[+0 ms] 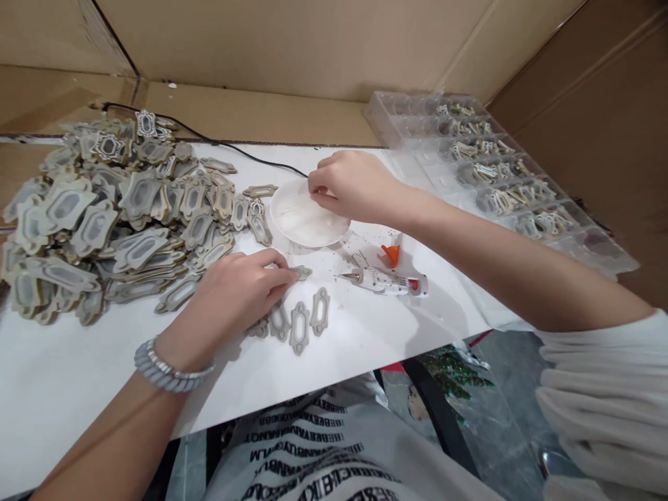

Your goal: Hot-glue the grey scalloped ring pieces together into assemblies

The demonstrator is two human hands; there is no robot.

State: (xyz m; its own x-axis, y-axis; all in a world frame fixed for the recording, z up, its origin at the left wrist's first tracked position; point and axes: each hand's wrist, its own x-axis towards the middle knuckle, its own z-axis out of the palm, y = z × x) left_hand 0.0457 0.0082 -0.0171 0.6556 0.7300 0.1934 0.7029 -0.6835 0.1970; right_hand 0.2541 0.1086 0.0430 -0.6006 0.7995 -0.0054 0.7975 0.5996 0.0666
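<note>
My left hand (248, 285) pinches one end of a small grey frame-shaped piece (301, 273) over the white table. Below it, several like pieces lie in a row, among them a grey frame (299, 327) with an oval opening. My right hand (352, 184) is at the far right rim of a shallow white bowl (292, 226), its fingertips closed together over the bowl. Whatever those fingertips hold, if anything, is too small to make out. Right of the row lies a white pen-like tool (380, 280) with a pointed metal tip, beside an orange funnel-shaped piece (390, 255).
A large heap of frame pieces (140, 198) covers the table's left. At the back right stands a clear compartment box (417, 139) holding small parts. A black cable (234, 147) runs behind the bowl. Cardboard walls (292, 49) enclose the table.
</note>
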